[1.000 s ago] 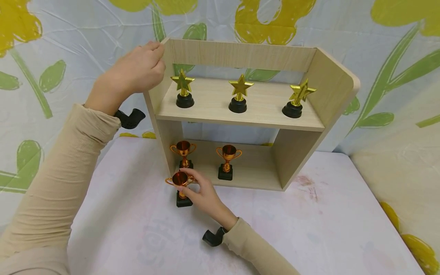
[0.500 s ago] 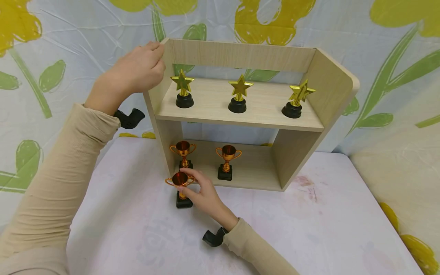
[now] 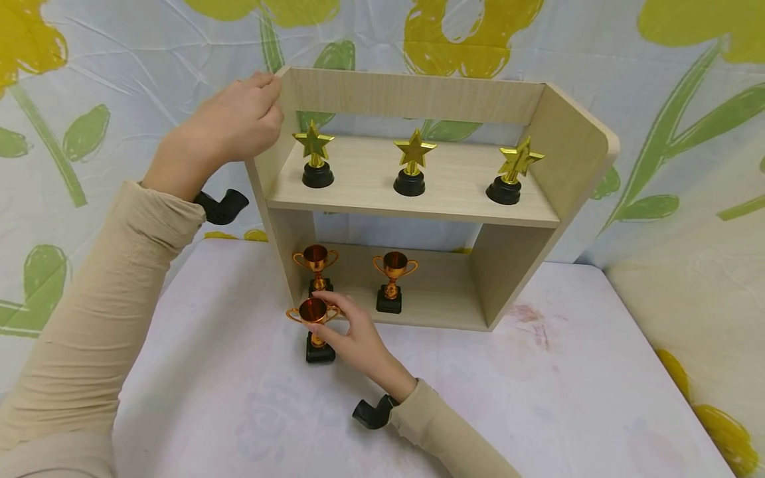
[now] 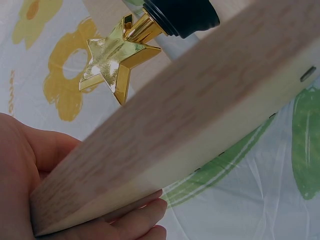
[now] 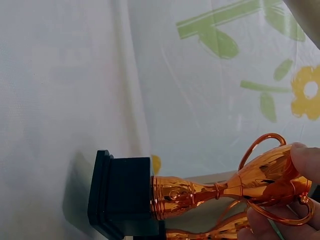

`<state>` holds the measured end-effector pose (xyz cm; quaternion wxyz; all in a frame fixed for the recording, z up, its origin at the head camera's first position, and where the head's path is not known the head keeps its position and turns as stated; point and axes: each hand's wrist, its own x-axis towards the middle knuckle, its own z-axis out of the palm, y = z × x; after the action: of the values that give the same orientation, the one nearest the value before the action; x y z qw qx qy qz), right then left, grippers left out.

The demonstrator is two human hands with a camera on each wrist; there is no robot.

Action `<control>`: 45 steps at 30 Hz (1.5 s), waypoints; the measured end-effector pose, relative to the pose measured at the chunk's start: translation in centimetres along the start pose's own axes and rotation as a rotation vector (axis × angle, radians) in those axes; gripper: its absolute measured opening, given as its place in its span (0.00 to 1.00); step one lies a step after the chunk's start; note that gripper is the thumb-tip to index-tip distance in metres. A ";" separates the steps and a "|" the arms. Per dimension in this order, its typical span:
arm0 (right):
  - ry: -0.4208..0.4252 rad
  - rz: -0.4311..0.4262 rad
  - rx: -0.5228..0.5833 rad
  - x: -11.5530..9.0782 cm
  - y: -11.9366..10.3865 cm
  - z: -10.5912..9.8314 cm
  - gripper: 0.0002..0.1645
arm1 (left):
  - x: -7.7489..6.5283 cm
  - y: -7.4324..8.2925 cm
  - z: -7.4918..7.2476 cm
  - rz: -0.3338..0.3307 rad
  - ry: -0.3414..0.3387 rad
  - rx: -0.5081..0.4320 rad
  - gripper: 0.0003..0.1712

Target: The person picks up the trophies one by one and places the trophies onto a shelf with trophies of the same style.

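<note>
My left hand (image 3: 242,119) grips the upper left side panel of a pale wooden shelf (image 3: 412,214); the left wrist view shows thumb and fingers on either face of the board. My right hand (image 3: 355,335) pinches the cup of a bronze-coloured trophy cup (image 5: 265,175) with a black square base, held upright in front of the shelf's lower left corner. Behind it, a second trophy cup (image 3: 316,259) stands on the lower shelf at the left, its base partly hidden. A third trophy cup (image 3: 391,272) stands nearer the middle of that shelf.
Three gold star trophies stand along the upper shelf: a left one (image 3: 313,149), a middle one (image 3: 412,159) and a right one (image 3: 510,169). The shelf stands on a white-covered table (image 3: 568,372) against a flower-printed cloth (image 3: 149,40).
The head view has shifted very slightly, so the shelf appears a little further left. Both hands keep their holds, and the trophies stay in place.
</note>
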<state>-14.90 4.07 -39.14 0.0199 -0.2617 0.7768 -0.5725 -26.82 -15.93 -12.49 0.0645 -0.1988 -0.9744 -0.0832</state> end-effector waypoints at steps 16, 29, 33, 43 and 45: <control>0.069 -0.081 -0.001 0.5 1.6 -0.7 0.31 | -0.1 -0.1 0.0 -0.001 0.001 -0.003 0.35; 0.106 -0.122 0.018 0.5 1.1 -1.7 0.30 | 0.0 0.1 0.0 0.002 0.002 -0.001 0.35; 0.118 -0.133 0.005 0.4 0.8 -1.9 0.30 | -0.1 0.0 0.0 -0.006 -0.013 -0.002 0.35; 0.124 -0.126 0.024 0.3 0.1 -2.6 0.30 | -0.1 -0.1 0.0 0.002 0.006 -0.008 0.34; 0.124 -0.126 0.028 0.3 0.0 -2.8 0.29 | 0.0 -0.1 0.0 0.003 0.005 -0.006 0.34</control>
<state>-16.05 6.38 -38.15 -0.0604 -0.2737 0.7505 -0.5985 -26.81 -16.02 -12.49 0.0664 -0.2002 -0.9737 -0.0866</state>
